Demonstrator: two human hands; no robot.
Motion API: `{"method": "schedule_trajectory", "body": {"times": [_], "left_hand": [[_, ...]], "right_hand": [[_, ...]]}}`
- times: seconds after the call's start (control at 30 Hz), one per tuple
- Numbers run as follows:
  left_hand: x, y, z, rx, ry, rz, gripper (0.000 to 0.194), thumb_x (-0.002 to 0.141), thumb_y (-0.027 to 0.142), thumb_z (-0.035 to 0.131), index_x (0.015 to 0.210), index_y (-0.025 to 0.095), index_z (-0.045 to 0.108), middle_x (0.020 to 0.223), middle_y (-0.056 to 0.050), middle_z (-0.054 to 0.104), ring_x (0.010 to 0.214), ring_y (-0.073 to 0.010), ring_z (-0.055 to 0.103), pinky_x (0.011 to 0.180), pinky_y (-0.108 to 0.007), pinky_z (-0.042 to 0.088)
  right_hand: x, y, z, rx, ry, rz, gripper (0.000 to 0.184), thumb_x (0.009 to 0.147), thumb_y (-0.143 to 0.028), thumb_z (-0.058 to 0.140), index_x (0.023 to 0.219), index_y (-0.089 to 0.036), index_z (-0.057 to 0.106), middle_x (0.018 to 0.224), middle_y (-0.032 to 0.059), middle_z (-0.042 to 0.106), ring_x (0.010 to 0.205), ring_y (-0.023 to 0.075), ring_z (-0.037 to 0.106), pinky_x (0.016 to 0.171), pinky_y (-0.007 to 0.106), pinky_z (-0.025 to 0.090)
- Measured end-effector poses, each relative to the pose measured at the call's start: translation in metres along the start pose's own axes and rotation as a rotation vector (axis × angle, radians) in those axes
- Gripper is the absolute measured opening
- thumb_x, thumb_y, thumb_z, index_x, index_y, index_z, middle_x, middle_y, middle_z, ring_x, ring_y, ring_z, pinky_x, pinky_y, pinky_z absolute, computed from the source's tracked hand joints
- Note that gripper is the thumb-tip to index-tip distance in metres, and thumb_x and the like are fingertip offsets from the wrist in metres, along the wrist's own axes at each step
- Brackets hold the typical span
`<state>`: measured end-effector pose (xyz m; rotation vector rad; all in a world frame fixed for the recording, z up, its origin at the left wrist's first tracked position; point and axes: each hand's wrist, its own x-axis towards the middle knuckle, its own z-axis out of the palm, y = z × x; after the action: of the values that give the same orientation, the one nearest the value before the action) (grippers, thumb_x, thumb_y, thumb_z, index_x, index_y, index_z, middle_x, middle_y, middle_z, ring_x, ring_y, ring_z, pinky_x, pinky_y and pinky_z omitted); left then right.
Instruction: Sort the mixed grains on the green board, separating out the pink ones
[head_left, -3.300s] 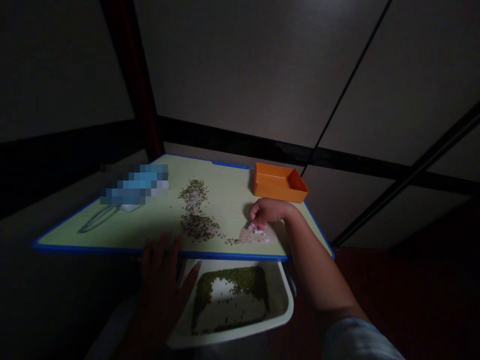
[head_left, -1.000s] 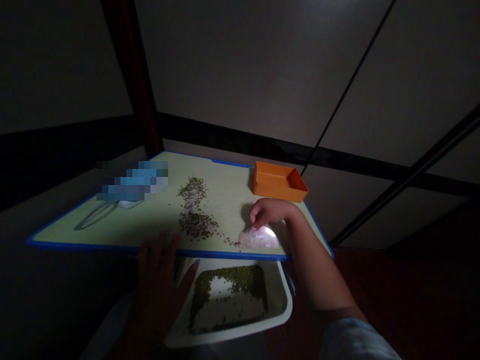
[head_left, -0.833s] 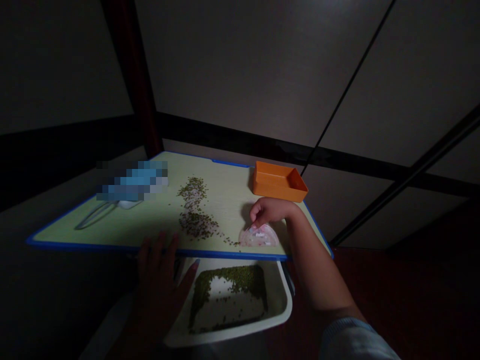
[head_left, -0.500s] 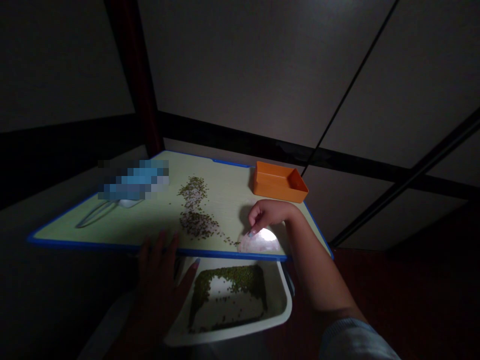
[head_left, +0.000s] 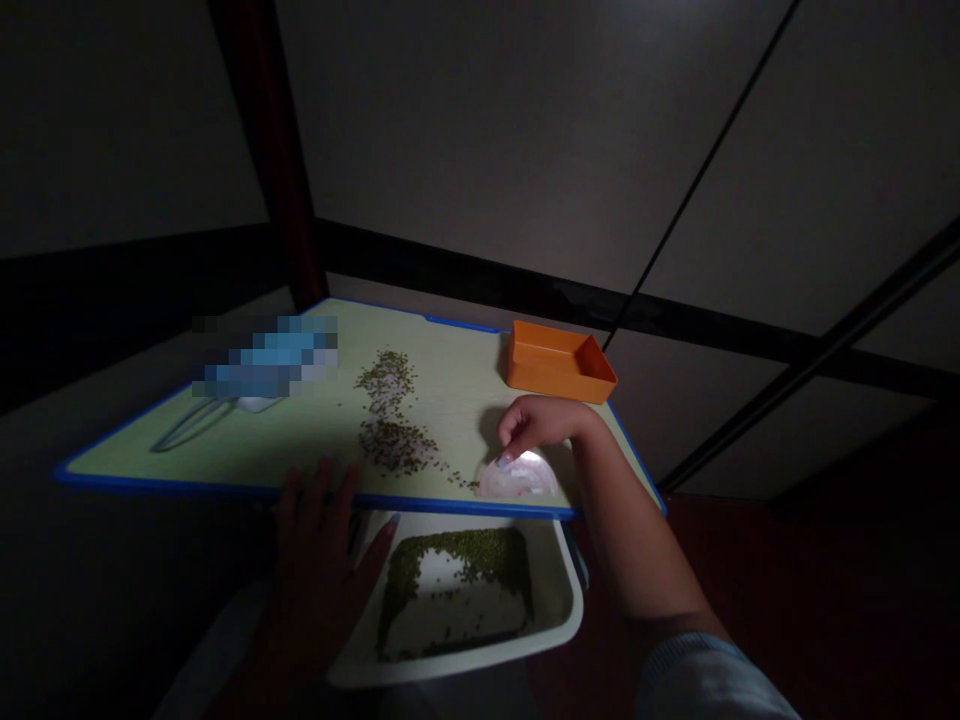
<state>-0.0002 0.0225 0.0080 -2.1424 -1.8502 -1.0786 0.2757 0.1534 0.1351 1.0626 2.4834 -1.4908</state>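
Protractor (head_left: 519,482) (markings unclear) in right hand (head_left: 538,423)

We could read no words, numbers, brands or signs. At nine o'clock in our view, coarse pixel blocks covered the blue item (head_left: 277,352) on the worktop (head_left: 457,400), and we could not tell whether it carried print. Toward five o'clock, the pinkish half-round piece (head_left: 517,482) bore faint pale marks, too small and glare-washed for us to make out.
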Motion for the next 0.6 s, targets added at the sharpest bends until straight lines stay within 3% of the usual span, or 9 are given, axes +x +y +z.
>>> {"method": "schedule_trajectory", "body": {"times": [0.37, 0.6], "left_hand": [[0.0000, 0.0006, 0.0012, 0.019, 0.013, 0.002, 0.063, 0.085, 0.045, 0.040, 0.135, 0.006, 0.038, 0.148, -0.022, 0.029, 0.142, -0.0358, 0.012, 0.112, -0.058, 0.025], [0.0003, -0.0008, 0.0032, 0.021, 0.020, 0.000, 0.062, 0.085, 0.044, 0.041, 0.135, 0.009, 0.038, 0.148, -0.021, 0.030, 0.142, -0.0348, 0.013, 0.113, -0.057, 0.024]], "right_hand": [[-0.0037, 0.0038, -0.0030, 0.070, 0.051, 0.084, 0.026, 0.064, -0.037, 0.075, 0.067, -0.014, 0.065, 0.055, -0.0042, 0.061, 0.052, 0.0068, 0.052, 0.055, 0.021, 0.037], [-0.0014, 0.0045, -0.0028, -0.051, 0.091, 0.093, 0.016, 0.067, -0.030, 0.071, 0.066, -0.015, 0.065, 0.056, -0.0046, 0.061, 0.052, 0.0060, 0.050, 0.054, 0.020, 0.036]]}}
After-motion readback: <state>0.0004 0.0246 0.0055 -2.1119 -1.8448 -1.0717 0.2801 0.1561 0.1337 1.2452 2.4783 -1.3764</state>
